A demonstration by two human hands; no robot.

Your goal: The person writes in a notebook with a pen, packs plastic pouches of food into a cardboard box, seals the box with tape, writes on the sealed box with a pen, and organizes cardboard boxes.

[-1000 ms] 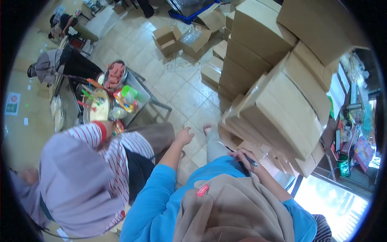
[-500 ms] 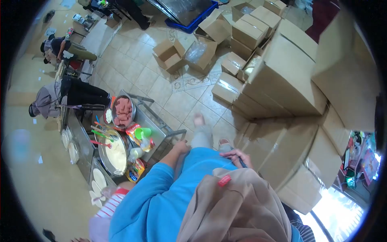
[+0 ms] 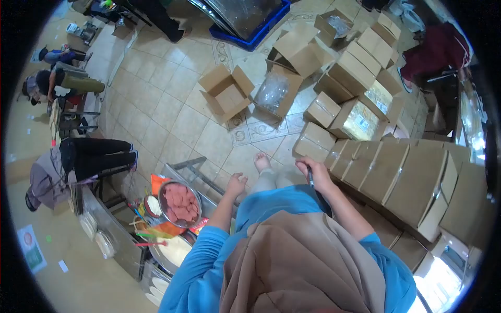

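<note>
My right hand (image 3: pixel 319 176) is closed around a slim dark pen-like stick (image 3: pixel 311 177), with its lower end near my blue top. My left hand (image 3: pixel 236 186) hangs beside the metal table, fingers loosely bent and slightly apart, with nothing visible in it. Nearest to it is a steel bowl (image 3: pixel 199 208) of pink minced-meat-like lumps (image 3: pixel 180 201). Beside that bowl are a small bowl of white stuff (image 3: pixel 152 205) and a larger pan of pale cream-coloured food (image 3: pixel 175 250), partly hidden by my left sleeve.
Stacked closed cartons (image 3: pixel 386 172) line my right side. Ahead on the tiles lie an open carton (image 3: pixel 229 96), a carton with clear plastic (image 3: pixel 274 91) and a blue crate (image 3: pixel 255 41) of metal trays. People stand along the left, one in black trousers (image 3: pixel 99 151); another person (image 3: pixel 438 47) is far right.
The view has moved forward, bringing the floor cartons nearer. My right hand has swung outward and forward with the stick, and my left hand has moved forward along the table.
</note>
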